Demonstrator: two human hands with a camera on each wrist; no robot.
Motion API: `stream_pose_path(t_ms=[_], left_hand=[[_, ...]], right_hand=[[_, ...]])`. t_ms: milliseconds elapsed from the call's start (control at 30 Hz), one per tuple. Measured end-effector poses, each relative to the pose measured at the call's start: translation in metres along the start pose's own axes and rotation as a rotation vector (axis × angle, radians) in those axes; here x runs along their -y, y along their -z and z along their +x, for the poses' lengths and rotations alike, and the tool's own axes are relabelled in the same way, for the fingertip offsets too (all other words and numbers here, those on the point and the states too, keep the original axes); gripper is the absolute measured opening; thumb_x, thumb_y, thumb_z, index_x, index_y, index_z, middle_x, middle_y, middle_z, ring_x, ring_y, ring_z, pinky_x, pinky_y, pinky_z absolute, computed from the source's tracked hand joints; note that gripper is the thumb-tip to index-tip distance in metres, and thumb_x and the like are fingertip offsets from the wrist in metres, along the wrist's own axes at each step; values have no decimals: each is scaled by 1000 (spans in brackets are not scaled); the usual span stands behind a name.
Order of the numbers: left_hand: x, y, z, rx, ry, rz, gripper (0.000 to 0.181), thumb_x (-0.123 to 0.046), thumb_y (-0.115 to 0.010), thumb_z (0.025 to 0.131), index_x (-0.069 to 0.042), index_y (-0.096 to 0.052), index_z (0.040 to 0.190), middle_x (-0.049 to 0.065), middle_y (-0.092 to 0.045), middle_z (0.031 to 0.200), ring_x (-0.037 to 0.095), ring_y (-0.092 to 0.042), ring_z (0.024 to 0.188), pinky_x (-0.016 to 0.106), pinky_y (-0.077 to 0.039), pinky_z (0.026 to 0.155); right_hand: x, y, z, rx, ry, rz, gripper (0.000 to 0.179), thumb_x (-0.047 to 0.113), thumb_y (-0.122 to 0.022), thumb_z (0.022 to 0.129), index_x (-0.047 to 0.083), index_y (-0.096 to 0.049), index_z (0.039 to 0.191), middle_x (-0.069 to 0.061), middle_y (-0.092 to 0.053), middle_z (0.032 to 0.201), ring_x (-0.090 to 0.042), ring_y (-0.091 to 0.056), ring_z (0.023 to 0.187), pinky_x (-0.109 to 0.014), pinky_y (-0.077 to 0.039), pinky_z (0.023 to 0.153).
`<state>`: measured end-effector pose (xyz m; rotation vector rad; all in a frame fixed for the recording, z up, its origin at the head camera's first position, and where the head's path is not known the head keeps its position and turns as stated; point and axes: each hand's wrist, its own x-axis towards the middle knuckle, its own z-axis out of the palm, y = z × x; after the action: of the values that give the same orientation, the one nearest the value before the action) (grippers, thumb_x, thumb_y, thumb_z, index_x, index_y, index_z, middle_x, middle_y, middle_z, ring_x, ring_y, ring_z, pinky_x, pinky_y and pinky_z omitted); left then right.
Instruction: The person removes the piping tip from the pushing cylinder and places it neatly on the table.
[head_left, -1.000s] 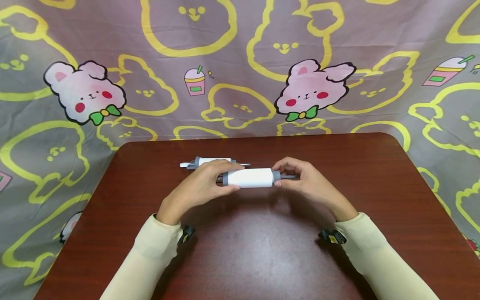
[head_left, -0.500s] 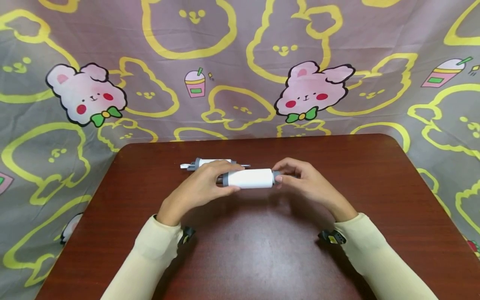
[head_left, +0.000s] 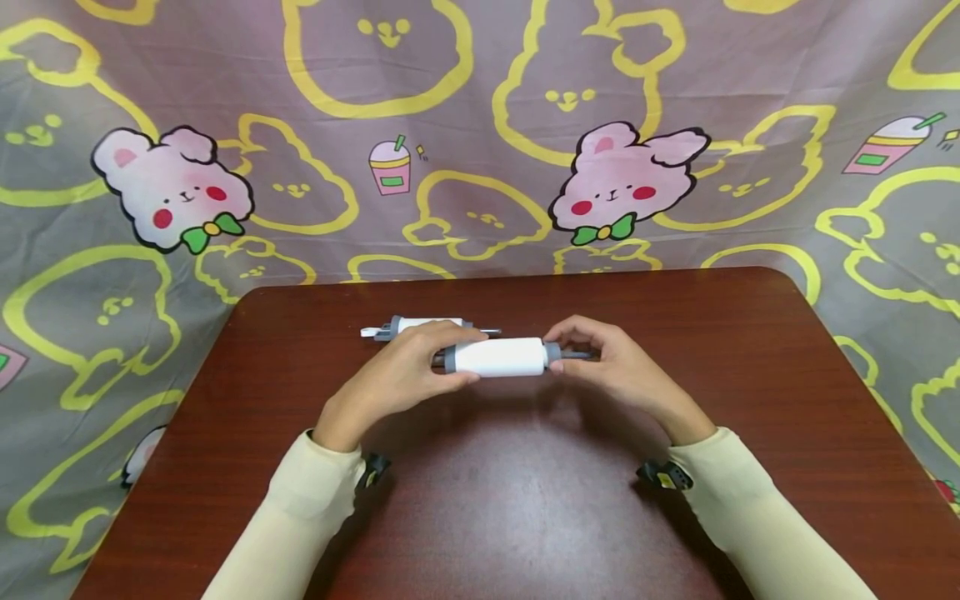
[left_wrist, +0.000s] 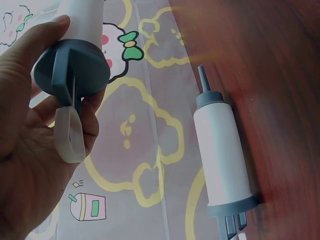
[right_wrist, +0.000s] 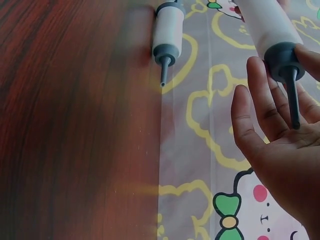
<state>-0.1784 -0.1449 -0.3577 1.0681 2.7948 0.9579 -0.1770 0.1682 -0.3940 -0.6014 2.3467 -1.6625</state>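
Holding the tube (head_left: pixel 498 357) above the worktop (head_left: pixel 510 508) with left grip (head_left: pixel 393 367), pinching its cap (right_wrist: pixel 281 56) with right grip (head_left: pixel 626 367). Showing the spout (right_wrist: pixel 292 100) again after just hiding it, so maybe turning the cap.

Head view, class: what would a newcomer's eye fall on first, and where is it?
Probably the cartoon cloth behind the table, boldly patterned with rabbit faces. Next, the white tube with grey ends, held between the left hand and right hand above the table. A similar tube lies on the table, just beyond the left hand.
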Motion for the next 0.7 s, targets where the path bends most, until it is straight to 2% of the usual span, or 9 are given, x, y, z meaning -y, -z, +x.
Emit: stream_pose_path(t_ms=[700], left_hand=[[3,-1,-1,-6,-10,-5,47,-19,-88,87,-13,-72,130,5,-73,126,19,-67,107,39,-57,92]], right_hand=[[-1,0,-1,-10,16,15,32,13,-79,94,15,-66,124,-10,-71,114,-30,-68,101,-33,-58,83]])
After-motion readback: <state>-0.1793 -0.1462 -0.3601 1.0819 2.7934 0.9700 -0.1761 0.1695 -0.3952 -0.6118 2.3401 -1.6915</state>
